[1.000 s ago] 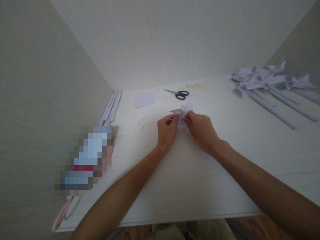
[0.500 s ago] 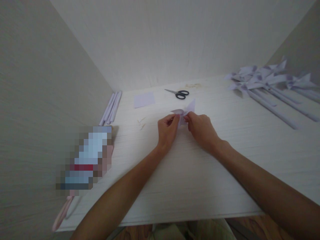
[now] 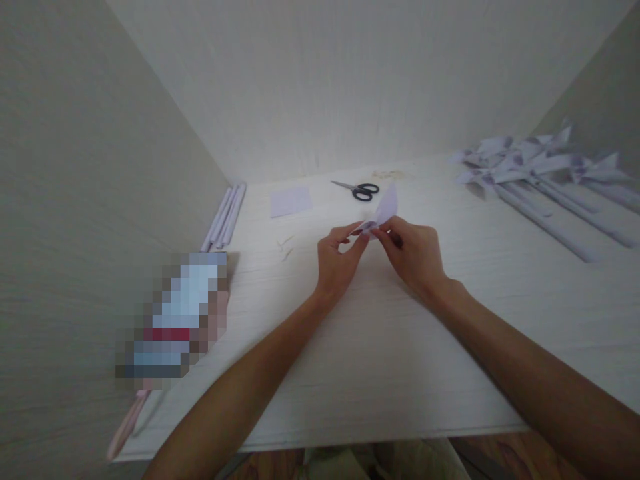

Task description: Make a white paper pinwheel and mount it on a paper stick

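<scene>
Both of my hands pinch a small pale-lilac folded paper piece (image 3: 384, 212) just above the white table (image 3: 380, 347). My left hand (image 3: 336, 261) grips its lower left edge with thumb and fingers. From the right, my right hand (image 3: 414, 257) holds it at the centre, and one pointed flap stands up above my fingers. Much of the paper is hidden behind my fingertips.
Black-handled scissors (image 3: 358, 190) and a flat lilac paper square (image 3: 291, 200) lie behind my hands. Several rolled paper sticks (image 3: 226, 215) rest along the left wall. Several finished paper pinwheels on sticks (image 3: 530, 173) lie at the far right. A blurred-out object (image 3: 175, 320) sits at left.
My hands lifted and turned the paper slightly; a flap that lay lower now sticks up higher. My right hand has shifted a little to the right.
</scene>
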The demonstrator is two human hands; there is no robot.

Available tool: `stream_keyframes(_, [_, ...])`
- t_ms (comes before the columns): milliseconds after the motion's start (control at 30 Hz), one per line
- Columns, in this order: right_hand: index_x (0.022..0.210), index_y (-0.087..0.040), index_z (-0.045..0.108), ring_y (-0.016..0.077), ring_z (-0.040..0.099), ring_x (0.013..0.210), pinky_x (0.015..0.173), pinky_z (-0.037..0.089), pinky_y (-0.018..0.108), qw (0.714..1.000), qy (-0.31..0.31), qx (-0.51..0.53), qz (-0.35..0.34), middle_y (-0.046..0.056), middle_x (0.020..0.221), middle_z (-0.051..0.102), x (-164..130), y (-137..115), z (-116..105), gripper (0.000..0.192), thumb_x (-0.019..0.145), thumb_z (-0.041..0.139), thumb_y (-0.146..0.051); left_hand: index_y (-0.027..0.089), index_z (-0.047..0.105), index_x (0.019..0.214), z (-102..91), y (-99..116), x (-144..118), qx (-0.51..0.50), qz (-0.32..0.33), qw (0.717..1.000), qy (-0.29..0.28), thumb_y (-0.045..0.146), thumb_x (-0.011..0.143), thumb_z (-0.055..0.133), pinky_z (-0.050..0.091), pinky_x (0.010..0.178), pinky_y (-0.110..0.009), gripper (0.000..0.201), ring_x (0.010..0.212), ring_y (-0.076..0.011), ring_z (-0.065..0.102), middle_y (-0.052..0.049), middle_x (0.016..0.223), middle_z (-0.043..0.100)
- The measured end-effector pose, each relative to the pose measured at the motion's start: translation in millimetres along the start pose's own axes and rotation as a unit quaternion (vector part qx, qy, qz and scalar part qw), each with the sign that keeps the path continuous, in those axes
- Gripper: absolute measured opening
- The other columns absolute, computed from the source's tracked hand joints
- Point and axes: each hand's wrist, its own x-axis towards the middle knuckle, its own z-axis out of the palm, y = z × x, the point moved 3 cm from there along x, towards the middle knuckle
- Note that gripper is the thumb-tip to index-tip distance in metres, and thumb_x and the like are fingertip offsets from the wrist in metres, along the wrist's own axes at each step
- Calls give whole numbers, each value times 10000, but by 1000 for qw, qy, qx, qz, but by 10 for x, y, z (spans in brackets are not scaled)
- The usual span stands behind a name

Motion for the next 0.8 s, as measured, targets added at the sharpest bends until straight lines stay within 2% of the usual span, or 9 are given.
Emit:
stream_keyframes(167, [697, -151, 529, 119, 444, 478, 480, 264, 226, 999, -20, 37, 18, 22, 549, 542, 6, 8, 7, 203, 811, 403, -262, 241, 678, 813, -10, -56, 19, -22, -14, 999, -33, 119, 656, 537, 428, 667, -247, 244, 711, -109, 566, 5, 762, 670])
stream_keyframes(267, [688, -155, 502, 119, 457, 498, 494, 286, 227, 995, -44, 84, 35, 22, 571, 543, 12, 16, 22, 176, 802, 374, -194, 229, 678, 822, -16, -73, 23, -24, -25, 999, -40, 123, 681, 494, 437, 720, -268, 255, 744, -118, 581, -11, 804, 678])
stream_keyframes(400, [607, -164, 467, 105, 461, 500, 509, 315, 215, 986, -72, 142, 47, 0, 539, 515, 17, 42, 43, 178, 757, 379, -125, 193, 674, 853, -19, -39, 17, 24, -9, 998, -49, 114, 682, 488, 442, 773, -298, 265, 789, -142, 597, -52, 859, 676])
stream_keyframes(500, [590, -160, 483, 99, 478, 493, 509, 336, 210, 979, -70, 178, 67, -8, 521, 519, 15, 76, 40, 175, 743, 402, -131, 202, 674, 852, -14, -4, 7, 24, 3, 998, -58, 77, 675, 474, 428, 832, -313, 296, 860, -149, 594, -38, 893, 672])
stream_keyframes(633, [689, -147, 546, 102, 507, 492, 501, 368, 213, 975, -45, 205, 66, 2, 559, 560, 3, 93, 20, 158, 766, 410, -170, 225, 678, 820, 6, -9, 8, -42, -21, 997, -66, 48, 661, 462, 435, 838, -312, 322, 848, -143, 603, 2, 862, 679])
stream_keyframes(800, [763, -148, 578, 114, 533, 516, 525, 389, 229, 990, -23, 137, 14, 18, 614, 601, -1, 79, 4, 170, 764, 408, -146, 206, 677, 792, 39, -41, 21, -174, -77, 980, -53, 88, 660, 488, 461, 803, -312, 259, 771, -129, 614, 7, 794, 680])
